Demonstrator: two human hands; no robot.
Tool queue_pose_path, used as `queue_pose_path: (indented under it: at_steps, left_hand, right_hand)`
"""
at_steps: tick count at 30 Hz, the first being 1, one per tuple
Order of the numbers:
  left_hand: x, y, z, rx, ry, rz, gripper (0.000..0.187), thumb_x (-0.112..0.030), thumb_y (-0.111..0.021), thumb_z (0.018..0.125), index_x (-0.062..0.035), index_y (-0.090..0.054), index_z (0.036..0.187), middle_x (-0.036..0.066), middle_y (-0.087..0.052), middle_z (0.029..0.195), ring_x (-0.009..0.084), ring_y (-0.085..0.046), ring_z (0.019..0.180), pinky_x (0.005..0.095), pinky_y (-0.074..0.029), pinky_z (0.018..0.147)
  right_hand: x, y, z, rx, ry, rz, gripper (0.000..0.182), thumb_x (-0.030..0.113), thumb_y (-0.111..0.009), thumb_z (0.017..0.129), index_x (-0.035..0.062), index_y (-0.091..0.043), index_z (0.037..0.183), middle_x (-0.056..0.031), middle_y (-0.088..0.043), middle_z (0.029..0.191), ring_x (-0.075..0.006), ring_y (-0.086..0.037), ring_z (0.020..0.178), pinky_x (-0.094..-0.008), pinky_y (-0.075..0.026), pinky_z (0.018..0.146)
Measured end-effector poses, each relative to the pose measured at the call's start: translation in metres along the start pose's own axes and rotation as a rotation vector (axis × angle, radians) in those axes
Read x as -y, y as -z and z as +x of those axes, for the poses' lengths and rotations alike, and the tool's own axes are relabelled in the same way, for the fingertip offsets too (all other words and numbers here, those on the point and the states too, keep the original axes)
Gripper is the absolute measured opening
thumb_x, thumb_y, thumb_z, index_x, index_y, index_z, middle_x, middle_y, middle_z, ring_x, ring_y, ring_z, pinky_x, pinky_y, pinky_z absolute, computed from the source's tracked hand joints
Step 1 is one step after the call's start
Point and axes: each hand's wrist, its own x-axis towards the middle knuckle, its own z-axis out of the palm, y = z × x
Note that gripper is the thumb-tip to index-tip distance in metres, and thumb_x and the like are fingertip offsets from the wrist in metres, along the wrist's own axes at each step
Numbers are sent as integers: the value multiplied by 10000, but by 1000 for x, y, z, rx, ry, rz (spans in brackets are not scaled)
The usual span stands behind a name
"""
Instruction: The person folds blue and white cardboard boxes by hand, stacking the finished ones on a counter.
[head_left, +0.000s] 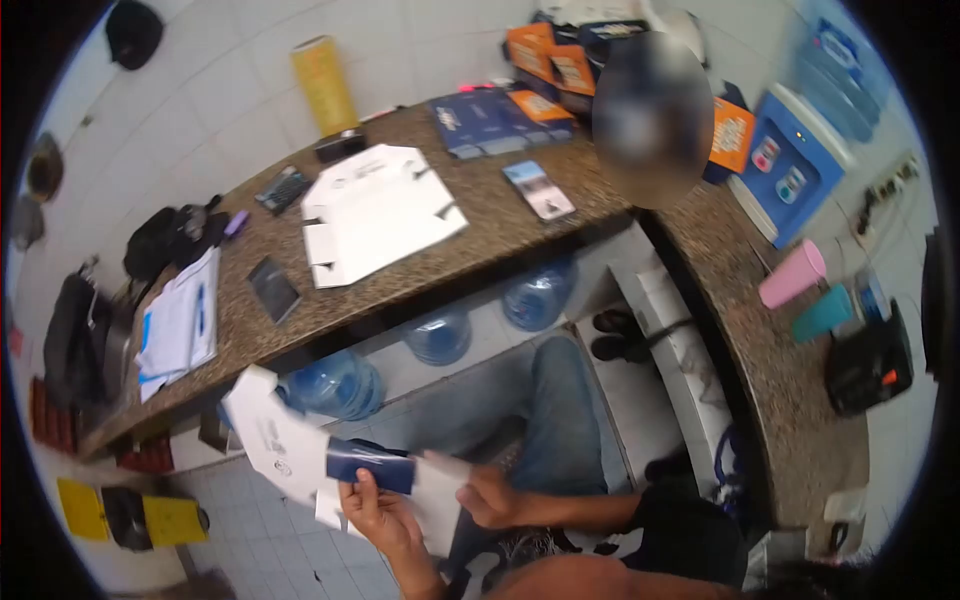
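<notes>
Near counter (480, 205) — left hand (378, 512) tight on navy card (372, 464), print blurred; right hand (490, 497), grip unclear

The single view looks forward and down from the person's head, wide and round: left hand (380, 515) near at seven o'clock, right hand (490, 498) at six, table (493, 212) farther off at twelve.

Smooth white card is seen here in the held carton sheet (275, 440), and a sleek printed finish is borne by the navy piece (397, 472)! Matt white card is shown in the flat carton blank (380, 220). A speckled, stone-like surface is displayed by the counter (485, 205), smooth tile by the wall (420, 50); clear bluish plastic is spotted in the water jugs (438, 337), denim in the jeans (565, 415).
</notes>
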Motion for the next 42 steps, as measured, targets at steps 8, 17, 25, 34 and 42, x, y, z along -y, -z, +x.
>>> queue_pose_path:
  at_steps: [8, 17, 25, 34, 42]
  left_hand:
    - [46, 6, -2, 0, -37, 216, 230, -197, -581, 1005, 7, -561, 1108, 102, -664, 991, 151, -660, 878, 260, -528, 734]
    - [61, 2, 0, 68, 41, 95, 288, -242, -538, 1033, 39, -558, 1096, 133, -636, 1036, 165, -623, 891, 266, -492, 786]
    - [72, -6, -12, 21, 29, 120, 368, -326, -489, 1050, 35, -559, 1063, 91, -608, 943, 132, -586, 833, 240, -462, 733]
    - [44, 7, -3, 378, -181, 755, 353, -225, -481, 1053, 96, -574, 1167, 120, -656, 956, 125, -579, 790, 236, -462, 725]
    - [40, 35, 8, 546, 81, 957, 395, -109, -515, 1005, 38, -483, 1370, 67, -644, 834, 55, -480, 613, 221, -385, 554]
  right_hand:
    - [-28, 29, 42, 126, 494, -678, 602, 184, -732, 850, 26, -521, 1391, -181, -436, 1496, -365, -424, 1383, -424, -421, 1104]
    - [-39, 35, 46, 52, 239, -363, 493, 152, -756, 830, 68, -633, 1300, -173, -432, 1508, -353, -404, 1401, -416, -388, 1120]
    - [-44, 32, 47, -104, 325, -352, 325, 123, -790, 793, 7, -724, 1090, -190, -469, 1476, -363, -472, 1348, -405, -414, 1097]
    - [-20, 54, 41, -61, 100, -233, 350, 238, -460, 1029, 60, -618, 1287, -191, -565, 1316, -336, -549, 1228, -378, -436, 1012]
    - [-47, 79, 36, 142, -110, -356, 296, 284, -761, 845, 65, -721, 1040, -157, -596, 1116, -283, -616, 1047, -373, -481, 831]
